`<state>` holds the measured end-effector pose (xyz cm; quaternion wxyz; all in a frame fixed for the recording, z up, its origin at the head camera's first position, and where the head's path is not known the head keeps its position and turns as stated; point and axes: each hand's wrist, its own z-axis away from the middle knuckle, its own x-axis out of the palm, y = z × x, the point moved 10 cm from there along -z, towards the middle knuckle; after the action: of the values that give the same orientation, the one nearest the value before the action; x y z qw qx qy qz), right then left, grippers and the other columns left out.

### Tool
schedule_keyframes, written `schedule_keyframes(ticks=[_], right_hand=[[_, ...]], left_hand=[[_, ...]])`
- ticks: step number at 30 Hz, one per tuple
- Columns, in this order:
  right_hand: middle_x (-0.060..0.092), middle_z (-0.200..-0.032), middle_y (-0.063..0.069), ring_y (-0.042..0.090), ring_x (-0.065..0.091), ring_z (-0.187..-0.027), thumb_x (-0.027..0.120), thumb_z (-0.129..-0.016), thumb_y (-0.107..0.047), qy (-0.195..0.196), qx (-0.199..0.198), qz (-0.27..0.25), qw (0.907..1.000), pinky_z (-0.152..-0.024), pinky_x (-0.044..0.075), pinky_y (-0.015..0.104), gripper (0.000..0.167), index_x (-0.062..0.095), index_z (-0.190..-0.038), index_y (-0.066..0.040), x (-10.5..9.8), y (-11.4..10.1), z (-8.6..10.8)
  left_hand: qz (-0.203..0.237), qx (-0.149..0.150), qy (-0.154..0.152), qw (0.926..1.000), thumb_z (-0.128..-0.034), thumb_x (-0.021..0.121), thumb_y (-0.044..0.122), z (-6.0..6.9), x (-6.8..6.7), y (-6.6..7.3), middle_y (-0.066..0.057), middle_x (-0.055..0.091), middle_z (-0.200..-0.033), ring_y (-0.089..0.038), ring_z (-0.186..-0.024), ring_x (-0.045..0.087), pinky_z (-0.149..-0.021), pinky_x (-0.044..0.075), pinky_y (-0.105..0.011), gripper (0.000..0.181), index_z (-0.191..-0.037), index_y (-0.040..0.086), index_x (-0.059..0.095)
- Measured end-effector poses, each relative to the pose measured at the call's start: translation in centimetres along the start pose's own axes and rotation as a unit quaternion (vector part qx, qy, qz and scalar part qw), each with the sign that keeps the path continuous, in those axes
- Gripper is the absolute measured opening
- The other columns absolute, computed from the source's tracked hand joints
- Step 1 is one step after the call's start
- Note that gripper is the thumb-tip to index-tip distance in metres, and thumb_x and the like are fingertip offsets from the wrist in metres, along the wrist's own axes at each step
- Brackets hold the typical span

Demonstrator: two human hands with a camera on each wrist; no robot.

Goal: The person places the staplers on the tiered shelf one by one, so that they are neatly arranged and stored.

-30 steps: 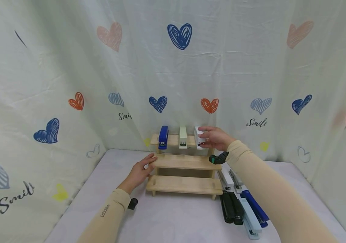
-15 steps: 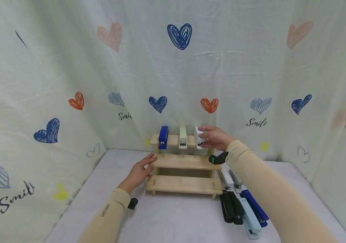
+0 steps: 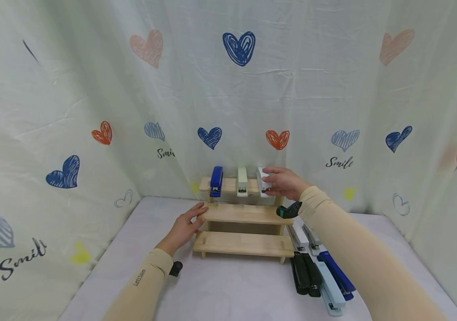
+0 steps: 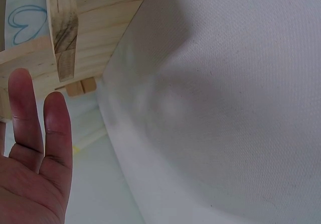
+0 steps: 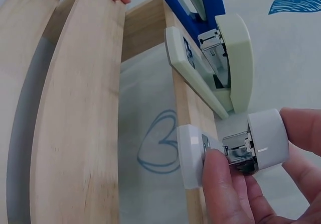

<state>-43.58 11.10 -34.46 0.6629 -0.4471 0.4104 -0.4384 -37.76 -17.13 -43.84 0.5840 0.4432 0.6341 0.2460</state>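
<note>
A three-tier wooden rack [image 3: 242,243] stands on the table. On its top tier a blue stapler [image 3: 216,181], a pale green stapler [image 3: 242,181] and a white stapler [image 3: 262,182] sit side by side. My right hand [image 3: 286,183] holds the white stapler at the right end; in the right wrist view the thumb [image 5: 218,184] lies at its mouth, with a finger on its upper arm. My left hand [image 3: 185,226] touches the left end of the middle tier, its fingers [image 4: 57,128] fairly straight in the left wrist view.
Right of the rack, several staplers lie close together: white ones, black ones [image 3: 301,274], a light blue one [image 3: 331,285] and a dark blue one [image 3: 337,273]. A curtain [image 3: 312,89] printed with hearts hangs behind the table [image 3: 220,290].
</note>
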Motion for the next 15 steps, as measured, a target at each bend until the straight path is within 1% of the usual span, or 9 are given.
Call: schedule_keyframes(ticks=[5, 7, 12, 15], right_hand=[[0.04, -0.142, 0.023, 0.035, 0.049, -0.12, 0.055, -0.103, -0.014, 0.001, -0.006, 0.0, 1.0, -0.1, 0.047, 0.044, 0.055, 0.036, -0.155, -0.01, -0.6, 0.3, 0.3], [0.039, -0.143, 0.024, 0.037, 0.047, -0.124, 0.054, -0.103, -0.013, -0.006, -0.015, 0.0, 0.9999, -0.102, 0.045, 0.046, 0.056, 0.034, -0.156, -0.008, -1.0, 0.5, 0.6], [0.035, -0.151, 0.024, 0.042, 0.038, -0.136, 0.051, -0.104, -0.012, -0.034, -0.031, 0.032, 0.9985, -0.105, 0.041, 0.049, 0.058, 0.028, -0.157, -0.005, -2.6, 1.6, 2.6], [0.031, -0.154, 0.024, 0.044, 0.036, -0.137, 0.051, -0.104, -0.014, -0.038, -0.034, 0.054, 0.9973, -0.104, 0.041, 0.052, 0.058, 0.028, -0.156, -0.004, -3.9, 2.8, 4.4]], left_hand=[[-0.004, 0.035, 0.012, 0.9993, -0.1014, 0.059, 0.012, 0.3, -0.1, 0.6, -0.013, 0.038, -0.156, -0.018, -0.091, 0.062, -0.066, 0.055, -0.031, 0.04, -0.14, 0.001, 0.057], [-0.003, 0.038, 0.016, 0.9992, -0.1014, 0.059, 0.012, 0.3, -0.2, 0.7, -0.013, 0.039, -0.155, -0.018, -0.092, 0.062, -0.066, 0.055, -0.031, 0.04, -0.139, 0.001, 0.057], [0.003, 0.004, 0.006, 1.0, -0.1014, 0.058, 0.01, 0.2, 0.0, 0.2, -0.009, 0.036, -0.158, -0.021, -0.097, 0.061, -0.069, 0.055, -0.034, 0.041, -0.142, 0.004, 0.056], [0.002, -0.006, 0.0, 1.0, -0.1014, 0.059, 0.009, 0.0, 0.1, 0.0, -0.008, 0.036, -0.158, -0.023, -0.1, 0.061, -0.07, 0.055, -0.034, 0.041, -0.142, 0.004, 0.056]])
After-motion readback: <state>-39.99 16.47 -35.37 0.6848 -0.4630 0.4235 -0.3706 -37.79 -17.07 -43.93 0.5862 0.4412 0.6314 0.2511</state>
